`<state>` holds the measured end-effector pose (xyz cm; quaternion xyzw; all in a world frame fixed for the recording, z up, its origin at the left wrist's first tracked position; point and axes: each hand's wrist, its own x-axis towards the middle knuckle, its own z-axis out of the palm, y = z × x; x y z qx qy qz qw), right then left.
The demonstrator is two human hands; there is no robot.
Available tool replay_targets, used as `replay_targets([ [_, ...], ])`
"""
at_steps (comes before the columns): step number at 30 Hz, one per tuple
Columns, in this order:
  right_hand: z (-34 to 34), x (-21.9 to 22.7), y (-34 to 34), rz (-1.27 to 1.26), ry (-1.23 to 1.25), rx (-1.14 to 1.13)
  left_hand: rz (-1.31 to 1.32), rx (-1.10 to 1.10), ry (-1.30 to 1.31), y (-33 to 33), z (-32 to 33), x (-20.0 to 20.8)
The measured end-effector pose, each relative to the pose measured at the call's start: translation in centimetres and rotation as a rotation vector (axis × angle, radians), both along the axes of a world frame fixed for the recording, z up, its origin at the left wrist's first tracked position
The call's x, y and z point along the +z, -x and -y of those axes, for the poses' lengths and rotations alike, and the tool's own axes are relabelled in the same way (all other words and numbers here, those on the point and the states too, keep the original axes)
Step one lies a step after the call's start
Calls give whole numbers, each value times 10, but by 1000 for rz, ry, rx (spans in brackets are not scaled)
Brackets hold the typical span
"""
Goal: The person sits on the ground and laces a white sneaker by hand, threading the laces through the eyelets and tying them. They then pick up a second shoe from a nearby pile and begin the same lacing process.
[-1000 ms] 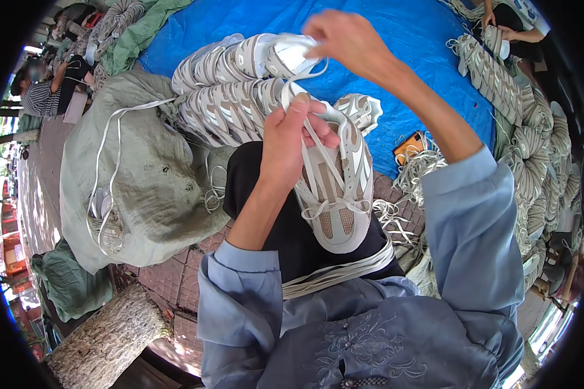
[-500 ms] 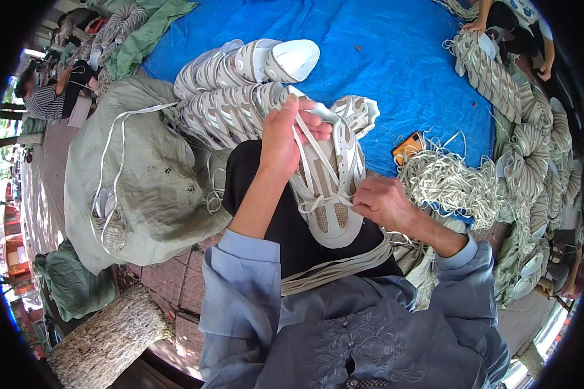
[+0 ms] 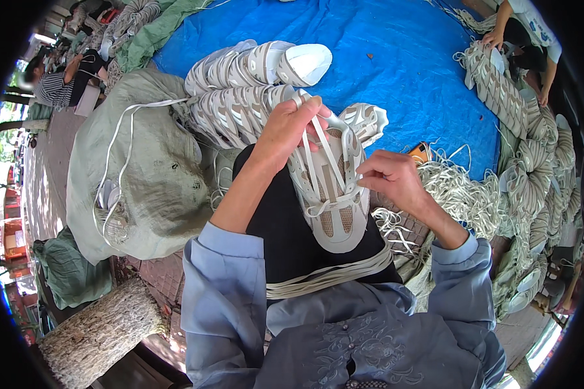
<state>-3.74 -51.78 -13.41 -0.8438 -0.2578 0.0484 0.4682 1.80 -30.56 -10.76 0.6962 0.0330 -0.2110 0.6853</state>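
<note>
A white and beige shoe upper (image 3: 339, 227) lies over my dark-trousered lap, its toe toward me. White shoelaces (image 3: 331, 155) cross its front near the toe, and two strands run up from there to my left hand (image 3: 289, 129). That hand is closed, pinching the strands between thumb and fingers over the upper's opening. On the other side, my right hand (image 3: 396, 181) is closed in a pinch at the right row of eyelets. What its fingertips hold is too small to make out. A bundle of loose laces (image 3: 331, 275) lies across my thighs.
Nested rows of shoe uppers (image 3: 230, 110) lie ahead on a blue tarp (image 3: 409, 65). At right are a tangled lace pile (image 3: 461, 194), an orange object (image 3: 420, 153) and more stacked uppers (image 3: 532, 175). A grey-green sack (image 3: 143, 175) stands left. Other people sit at both far sides.
My right hand has moved from the crossed laces near the toe up along the right eyelets. My left hand still pinches the strands. The whole view has shifted slightly.
</note>
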Motion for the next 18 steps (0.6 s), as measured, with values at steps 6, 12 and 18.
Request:
replay_targets([
  [6,-49,11,-30,-584,-263,-41,366,-2,-197,6,12,21],
  [12,-52,5,-45,-648,-507,116,439,-63,-437,10,8,23],
  [18,-61,-13,-47,-1045,-986,139,922,-104,-674,100,6,-4],
])
